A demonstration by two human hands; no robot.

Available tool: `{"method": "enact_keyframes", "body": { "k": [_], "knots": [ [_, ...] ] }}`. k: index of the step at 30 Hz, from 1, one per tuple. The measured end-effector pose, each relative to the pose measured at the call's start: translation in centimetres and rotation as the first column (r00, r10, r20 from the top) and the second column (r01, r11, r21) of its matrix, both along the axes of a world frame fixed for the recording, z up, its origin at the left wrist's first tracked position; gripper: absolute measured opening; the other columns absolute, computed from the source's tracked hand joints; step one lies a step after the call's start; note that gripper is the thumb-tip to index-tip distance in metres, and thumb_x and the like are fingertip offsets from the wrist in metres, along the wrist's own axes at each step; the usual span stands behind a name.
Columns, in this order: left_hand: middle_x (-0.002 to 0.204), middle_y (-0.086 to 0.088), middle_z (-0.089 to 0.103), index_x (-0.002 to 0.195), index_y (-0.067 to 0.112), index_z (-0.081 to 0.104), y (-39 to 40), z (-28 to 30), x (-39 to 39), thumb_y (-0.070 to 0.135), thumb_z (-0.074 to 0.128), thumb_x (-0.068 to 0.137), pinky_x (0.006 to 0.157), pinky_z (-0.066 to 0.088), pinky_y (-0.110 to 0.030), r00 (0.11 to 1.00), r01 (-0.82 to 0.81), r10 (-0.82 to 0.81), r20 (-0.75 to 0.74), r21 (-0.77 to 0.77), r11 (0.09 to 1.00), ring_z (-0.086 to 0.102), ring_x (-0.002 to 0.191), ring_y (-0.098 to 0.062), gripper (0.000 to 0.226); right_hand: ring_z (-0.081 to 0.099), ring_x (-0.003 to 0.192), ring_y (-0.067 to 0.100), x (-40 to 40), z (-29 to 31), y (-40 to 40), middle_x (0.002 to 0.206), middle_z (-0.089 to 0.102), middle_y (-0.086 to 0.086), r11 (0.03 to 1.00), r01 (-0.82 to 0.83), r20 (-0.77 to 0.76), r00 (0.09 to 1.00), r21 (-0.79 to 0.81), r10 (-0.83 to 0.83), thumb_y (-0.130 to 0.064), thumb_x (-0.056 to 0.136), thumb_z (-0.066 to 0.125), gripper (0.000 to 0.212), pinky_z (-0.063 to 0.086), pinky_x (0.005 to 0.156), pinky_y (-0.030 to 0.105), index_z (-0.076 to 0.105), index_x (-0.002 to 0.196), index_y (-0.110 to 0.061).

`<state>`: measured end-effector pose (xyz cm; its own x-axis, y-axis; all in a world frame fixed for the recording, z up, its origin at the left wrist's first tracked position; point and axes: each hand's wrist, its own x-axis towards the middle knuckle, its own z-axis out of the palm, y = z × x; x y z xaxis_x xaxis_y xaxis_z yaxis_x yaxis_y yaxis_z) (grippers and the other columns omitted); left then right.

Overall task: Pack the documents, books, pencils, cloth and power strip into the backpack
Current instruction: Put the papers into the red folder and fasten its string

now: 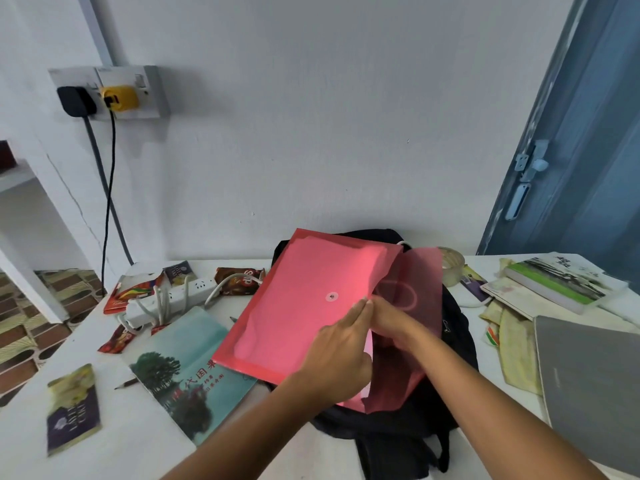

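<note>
Pale grey-white wall (311,116) filling the background, blue door (595,133) standing at the right, double wall socket (114,91) with a black and a yellow plug at upper left. White tabletop (114,441) spreading below, cluttered.

Black fabric backpack (408,431) lying at centre, mostly covered by the translucent red plastic document envelope (298,306) resting tilted across it, flap (415,282) standing open to the right. Grey closed laptop (588,386) sitting at the right edge, overlapping a pale yellow cloth (516,351). Green-edged book stack (561,282) lying far right. Teal-covered book with a tree picture (187,368) lying left of the envelope, its corner tucked under it. White power strip (166,299) with looped cord lying behind that book, among red and brown snack wrappers (239,280). Small purple booklet (72,410) lying near left. Roll of clear tape (452,266) standing behind the flap. Dark pencil (126,383) lying just beside the teal book.

Left hand (341,348) pressing flat on the envelope, fingers extended together. Right hand (391,318) reaching under the open flap; fingers partly hidden, closure cannot be told.
</note>
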<state>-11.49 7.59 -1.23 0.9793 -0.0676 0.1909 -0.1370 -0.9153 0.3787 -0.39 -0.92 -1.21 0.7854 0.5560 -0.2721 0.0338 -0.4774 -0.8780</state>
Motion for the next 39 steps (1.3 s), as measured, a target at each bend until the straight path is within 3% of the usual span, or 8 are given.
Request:
{"method": "enact_keyframes", "body": {
  "k": [10,14,17,20,26,31,35,39],
  "knots": [
    [0.158,-0.009,0.022,0.149,0.005,0.021,-0.2,0.0,0.4,0.003,0.044,0.08,0.101,0.04,-0.039,0.999,-0.042,0.039,-0.035,-0.081,0.996,0.04,0.131,-0.034,0.073,0.064,0.054,0.021,0.4,0.7,-2.4,0.066,0.062,0.016,0.973,0.145,-0.332,0.94,0.178,-0.079,0.009,0.087,0.054,0.012,0.059,0.057,0.031,0.061,0.08,0.003],
    [0.153,-0.009,0.031,0.146,0.008,0.029,-0.4,-0.8,0.8,0.011,0.038,0.079,0.098,0.042,-0.043,0.999,0.004,-0.007,-0.053,-0.054,0.999,0.044,0.128,-0.035,0.068,0.065,0.053,0.026,0.4,0.4,-2.9,0.064,0.066,0.015,0.988,0.153,0.08,0.985,0.008,-0.153,0.0,0.086,0.054,0.016,0.051,0.046,0.027,0.064,0.074,-0.001],
    [0.151,-0.008,0.035,0.151,0.015,0.02,0.7,-2.2,1.0,0.017,0.041,0.09,0.108,0.034,-0.041,0.994,0.065,-0.071,-0.083,-0.07,0.995,0.036,0.136,-0.025,0.065,0.064,0.064,0.017,1.3,1.0,-4.5,0.072,0.069,0.001,0.914,0.372,0.566,0.723,0.164,-0.396,-0.003,0.084,0.056,0.019,0.052,0.062,0.027,0.069,0.077,-0.015],
    [0.142,-0.007,0.046,0.153,0.024,0.015,1.4,-3.6,0.8,0.036,0.038,0.098,0.106,0.035,-0.038,0.991,0.07,-0.085,-0.108,-0.134,0.988,0.043,0.128,-0.024,0.061,0.059,0.074,0.003,1.5,1.1,-7.0,0.083,0.066,-0.001,0.788,0.444,0.556,0.559,0.426,-0.615,0.005,0.085,0.055,0.023,0.046,0.07,0.01,0.067,0.087,-0.015],
    [0.128,-0.006,0.061,0.125,0.016,0.061,2.6,-4.0,0.0,0.056,0.016,0.083,0.101,0.038,-0.033,0.996,0.007,-0.016,-0.088,-0.099,0.995,0.052,0.121,-0.022,0.073,0.066,0.09,0.014,-0.9,-2.5,-7.1,0.109,0.066,0.0,0.967,0.175,0.251,0.943,0.186,-0.218,0.005,0.08,0.064,0.043,0.053,0.088,0.028,0.063,0.115,-0.021],
    [0.088,-0.014,0.065,0.091,0.0,0.062,3.8,-5.5,-1.4,0.056,0.03,0.097,0.076,0.044,-0.044,0.997,0.002,-0.041,-0.073,-0.469,0.883,0.058,0.078,-0.019,0.065,0.063,0.081,0.018,-2.5,-5.1,-3.9,0.091,0.068,0.001,0.982,0.189,0.482,0.861,-0.001,-0.165,-0.017,0.081,0.072,0.027,0.05,0.079,0.027,0.069,0.107,-0.013],
    [0.103,0.002,0.064,0.099,0.013,0.064,5.3,-4.5,-1.5,0.068,0.034,0.087,0.088,0.039,-0.031,0.916,-0.387,0.115,-0.385,-0.77,0.507,0.057,0.097,-0.014,0.064,0.062,0.095,0.027,-2.9,-5.3,-2.3,0.092,0.07,0.002,0.937,0.13,0.579,0.81,-0.325,0.089,-0.024,0.089,0.057,0.012,0.043,0.085,0.037,0.068,0.091,-0.018],
    [0.061,0.006,0.055,0.1,0.014,0.066,5.7,-4.3,-1.9,0.04,0.063,0.088,0.057,0.039,-0.021,0.931,-0.347,0.205,-0.302,-0.56,0.752,0.049,0.054,-0.003,0.028,0.063,0.088,0.024,-3.1,-4.6,-1.1,0.09,0.069,0.003,0.956,0.081,0.54,0.837,-0.281,0.087,-0.017,0.091,0.052,0.011,0.044,0.077,0.034,0.062,0.087,-0.016]
  ]
}}
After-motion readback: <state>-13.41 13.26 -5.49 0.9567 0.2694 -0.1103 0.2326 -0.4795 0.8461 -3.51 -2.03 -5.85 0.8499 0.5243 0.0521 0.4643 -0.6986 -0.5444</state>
